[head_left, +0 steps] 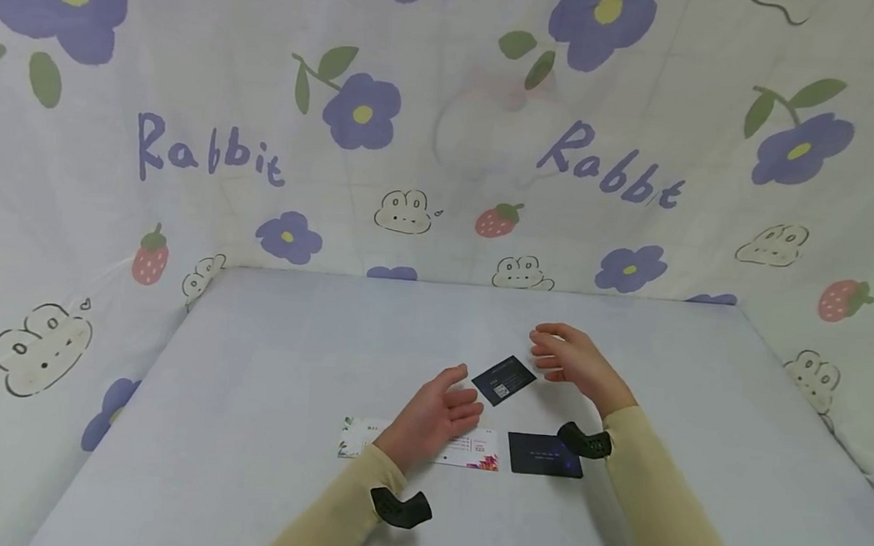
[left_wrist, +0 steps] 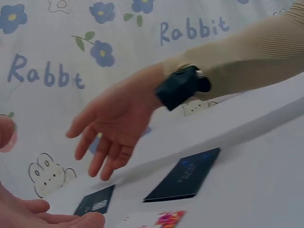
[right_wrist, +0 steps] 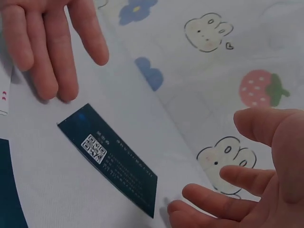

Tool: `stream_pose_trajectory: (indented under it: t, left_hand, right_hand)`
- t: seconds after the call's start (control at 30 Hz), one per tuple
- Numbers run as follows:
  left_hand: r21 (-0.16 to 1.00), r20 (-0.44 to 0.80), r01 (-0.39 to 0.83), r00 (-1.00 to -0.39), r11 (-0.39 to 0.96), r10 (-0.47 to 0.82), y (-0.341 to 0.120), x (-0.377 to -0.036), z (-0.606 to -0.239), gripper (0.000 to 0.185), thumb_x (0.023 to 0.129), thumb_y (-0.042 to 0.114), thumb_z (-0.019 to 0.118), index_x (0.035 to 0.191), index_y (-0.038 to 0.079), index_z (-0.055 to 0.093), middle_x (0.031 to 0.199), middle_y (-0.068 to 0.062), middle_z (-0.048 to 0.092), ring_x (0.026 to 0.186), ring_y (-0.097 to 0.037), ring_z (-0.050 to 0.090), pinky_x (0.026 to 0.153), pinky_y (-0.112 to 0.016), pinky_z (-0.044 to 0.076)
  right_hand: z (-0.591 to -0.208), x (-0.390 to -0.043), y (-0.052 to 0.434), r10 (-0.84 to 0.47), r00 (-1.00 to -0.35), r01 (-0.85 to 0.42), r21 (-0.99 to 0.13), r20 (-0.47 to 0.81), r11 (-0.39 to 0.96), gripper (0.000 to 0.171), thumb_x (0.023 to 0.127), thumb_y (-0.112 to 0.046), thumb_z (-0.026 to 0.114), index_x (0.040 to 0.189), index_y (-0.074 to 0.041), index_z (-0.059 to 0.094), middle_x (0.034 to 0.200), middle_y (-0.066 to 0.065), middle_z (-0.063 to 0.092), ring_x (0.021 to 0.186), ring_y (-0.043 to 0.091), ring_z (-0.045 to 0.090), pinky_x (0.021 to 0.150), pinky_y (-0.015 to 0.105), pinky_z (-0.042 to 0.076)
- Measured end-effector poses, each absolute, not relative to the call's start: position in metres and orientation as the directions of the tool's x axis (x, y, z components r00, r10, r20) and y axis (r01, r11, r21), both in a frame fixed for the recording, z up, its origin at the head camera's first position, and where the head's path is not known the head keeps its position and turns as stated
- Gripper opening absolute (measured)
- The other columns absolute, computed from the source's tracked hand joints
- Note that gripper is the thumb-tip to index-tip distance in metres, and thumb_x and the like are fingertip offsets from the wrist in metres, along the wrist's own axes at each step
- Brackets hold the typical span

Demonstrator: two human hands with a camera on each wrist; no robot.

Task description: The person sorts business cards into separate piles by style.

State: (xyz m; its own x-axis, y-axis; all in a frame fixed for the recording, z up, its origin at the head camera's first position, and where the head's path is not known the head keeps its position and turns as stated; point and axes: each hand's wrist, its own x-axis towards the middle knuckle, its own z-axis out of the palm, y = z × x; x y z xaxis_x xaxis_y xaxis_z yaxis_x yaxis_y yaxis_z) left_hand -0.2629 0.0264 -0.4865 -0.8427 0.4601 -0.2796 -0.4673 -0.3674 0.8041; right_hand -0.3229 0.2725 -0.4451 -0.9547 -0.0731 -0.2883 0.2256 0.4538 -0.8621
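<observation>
Pale grey flat tabletop (head_left: 249,395) before me. Lying on it: tilted dark QR-code card (head_left: 503,380), dark blue rectangular card (head_left: 543,455), white, possibly floral-printed card (head_left: 358,438).

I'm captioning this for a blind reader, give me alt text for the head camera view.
Two open hands, left hand and right hand, hover either side of a tilted dark card on a pale table. A white card and another dark card lie nearer, before a flower-print cloth.
</observation>
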Motion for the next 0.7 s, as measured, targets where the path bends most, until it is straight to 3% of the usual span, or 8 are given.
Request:
stream_pose_trajectory:
  t: [0.13, 0.43, 0.7]
  left_hand:
    - [0.788, -0.253, -0.465, -0.843, -0.404, 0.475, 0.032, -0.261, -0.488, 0.077, 0.107, 0.045, 0.040, 0.162, 0.001, 0.011, 0.165, -0.035, 0.017, 0.153, -0.048, 0.025, 0.125, -0.053, 0.026]
    - [0.713, -0.240, -0.502, -0.831, -0.490, 0.502, 0.037, -0.257, -0.495, 0.083, 0.106, 0.053, 0.035, 0.163, 0.001, 0.003, 0.167, -0.033, 0.008, 0.157, -0.046, 0.014, 0.128, -0.054, 0.018]
    - [0.679, -0.269, -0.483, -0.864, -0.553, 0.425, 0.035, -0.262, -0.496, 0.085, 0.103, 0.051, 0.040, 0.162, 0.001, 0.004, 0.166, -0.033, 0.014, 0.156, -0.045, 0.017, 0.127, -0.053, 0.021]
  right_hand:
    - [-0.447, -0.331, 0.269, -0.074, -0.946, 0.246, -0.848, -0.316, 0.470, 0.070, 0.104, -0.045, 0.052, 0.155, 0.000, 0.033, 0.147, 0.030, 0.052, 0.129, 0.041, 0.059, 0.100, 0.043, 0.055]
    - [-0.460, -0.332, 0.270, -0.015, -0.941, 0.287, -0.821, -0.338, 0.493, 0.071, 0.103, -0.046, 0.053, 0.154, 0.000, 0.035, 0.142, 0.027, 0.057, 0.119, 0.034, 0.065, 0.090, 0.034, 0.057]
    - [-0.460, -0.331, 0.263, -0.014, -0.944, 0.284, -0.833, -0.330, 0.475, 0.068, 0.104, -0.043, 0.053, 0.153, 0.001, 0.035, 0.136, 0.028, 0.061, 0.106, 0.028, 0.070, 0.080, 0.027, 0.056]
